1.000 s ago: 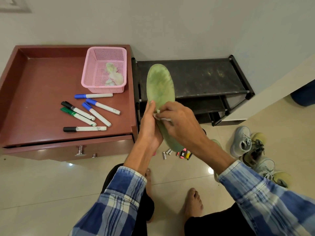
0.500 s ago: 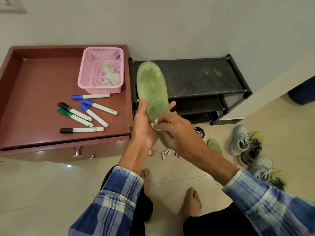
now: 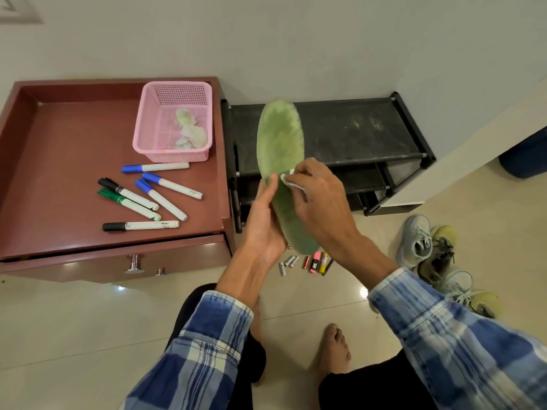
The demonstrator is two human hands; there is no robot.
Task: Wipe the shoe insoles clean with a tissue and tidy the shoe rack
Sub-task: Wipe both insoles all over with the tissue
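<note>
Sliding upward since half a second ago, the right hand (image 3: 319,208) is carrying the tissue (image 3: 288,180) from the lower half of the insole (image 3: 279,137) toward its middle. The left hand (image 3: 263,223) is gripping the insole low on its left edge, thumb lying along the front, the other fingers hidden behind. The right hand's bent fingers are pinching the folded tissue and pressing it onto the green face.

The insole is standing nearly upright, heel down, in front of the left end of the shoe rack (image 3: 355,134), its toe overlapping the top shelf in this view. It looks thin and likely to bend, so the left palm should probably be bracing right behind the spot being rubbed. Long strokes toward the paler, scuffed toe would be covering what seems unwiped, and turning the tissue to a fresh side may help.

Batteries (image 3: 288,261) are lying on the floor before the rack, and shoes (image 3: 414,241) are piling up off its right end. Its top shelf is showing dusty smears. Left of the rack, a pink basket (image 3: 165,149) is holding crumpled pale wads, likely used tissues.
</note>
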